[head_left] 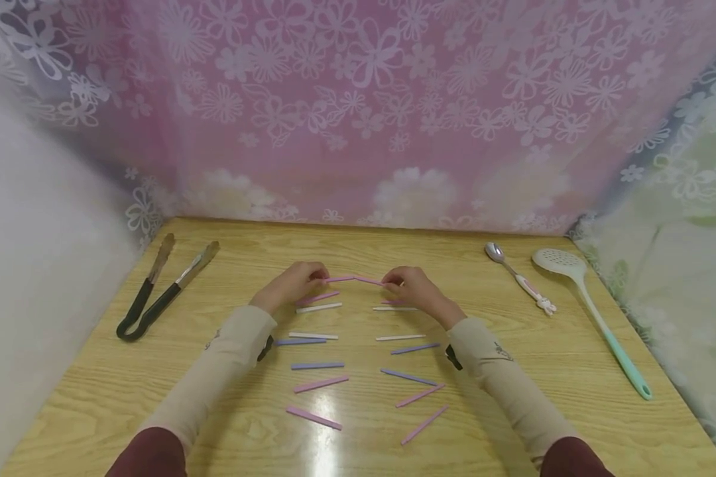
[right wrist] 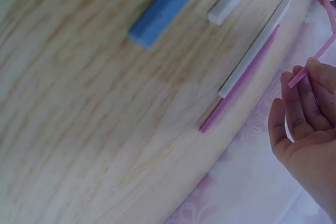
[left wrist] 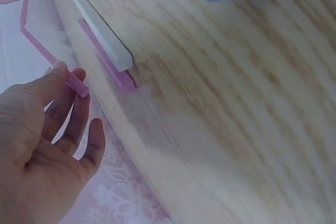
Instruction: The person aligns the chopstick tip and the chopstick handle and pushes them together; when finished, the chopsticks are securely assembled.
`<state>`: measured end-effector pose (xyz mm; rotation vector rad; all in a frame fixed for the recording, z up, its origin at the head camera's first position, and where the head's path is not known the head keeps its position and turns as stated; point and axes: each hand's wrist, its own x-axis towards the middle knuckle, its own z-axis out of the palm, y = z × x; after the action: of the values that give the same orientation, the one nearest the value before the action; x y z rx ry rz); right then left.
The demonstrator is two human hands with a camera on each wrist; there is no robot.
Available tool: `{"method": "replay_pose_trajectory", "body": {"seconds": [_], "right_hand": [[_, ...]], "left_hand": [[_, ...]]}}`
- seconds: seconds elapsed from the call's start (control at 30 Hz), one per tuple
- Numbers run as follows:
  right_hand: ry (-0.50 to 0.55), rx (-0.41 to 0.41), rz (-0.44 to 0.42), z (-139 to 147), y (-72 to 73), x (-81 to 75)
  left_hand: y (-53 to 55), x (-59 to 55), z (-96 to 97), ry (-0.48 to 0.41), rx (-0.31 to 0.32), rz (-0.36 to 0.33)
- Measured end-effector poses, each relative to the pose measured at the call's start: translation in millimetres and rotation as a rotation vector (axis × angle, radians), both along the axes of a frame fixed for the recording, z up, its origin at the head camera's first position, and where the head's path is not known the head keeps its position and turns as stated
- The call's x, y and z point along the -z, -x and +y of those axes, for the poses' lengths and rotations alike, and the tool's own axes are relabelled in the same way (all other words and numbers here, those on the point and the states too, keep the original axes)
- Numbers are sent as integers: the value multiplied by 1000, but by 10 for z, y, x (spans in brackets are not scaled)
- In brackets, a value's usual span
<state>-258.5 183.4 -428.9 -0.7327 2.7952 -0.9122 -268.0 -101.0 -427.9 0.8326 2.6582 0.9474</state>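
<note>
Near the back of the table, my left hand (head_left: 295, 283) pinches the outer end of one pink stick (head_left: 339, 279) between thumb and fingers. My right hand (head_left: 414, 289) pinches the outer end of another pink stick (head_left: 370, 281) the same way. The two sticks meet end to end between the hands, at an angle. In the left wrist view, the pinched pink stick (left wrist: 39, 45) shows a bend where they join. Just in front of the left hand lie a pink stick (head_left: 328, 296) and a white stick (head_left: 319, 308); by the right hand lies a white stick (head_left: 395, 309) beside a pink stick (right wrist: 244, 77).
Two columns of sticks run toward the front, including a blue stick (head_left: 317, 366) on the left and a pink stick (head_left: 425, 424) on the right. Tongs (head_left: 150, 305) lie far left; a spoon (head_left: 513, 270) and slotted skimmer (head_left: 596, 311) lie right. A flowered cloth (head_left: 358, 132) hangs behind.
</note>
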Motion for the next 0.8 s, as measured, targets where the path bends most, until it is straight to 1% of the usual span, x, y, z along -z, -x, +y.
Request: {"method": "replay_pose_trajectory", "body": {"seconds": [0.2, 0.37, 0.47, 0.57, 0.7, 0.8], "right_hand": [[-5, -38, 72, 2, -31, -41], [11, -46, 118, 16, -47, -51], [31, -39, 121, 22, -53, -45], [49, -28, 101, 21, -59, -38], [68, -33, 70, 14, -68, -34], [75, -48, 71, 3, -76, -43]], "left_hand": [[-25, -21, 3, 8, -1, 20], [-41, -32, 3, 26, 4, 43], [-51, -32, 0, 25, 16, 81], [-58, -30, -5, 19, 22, 124], [-66, -17, -9, -2, 36, 174], [-74, -3, -6, -12, 48, 202]]}}
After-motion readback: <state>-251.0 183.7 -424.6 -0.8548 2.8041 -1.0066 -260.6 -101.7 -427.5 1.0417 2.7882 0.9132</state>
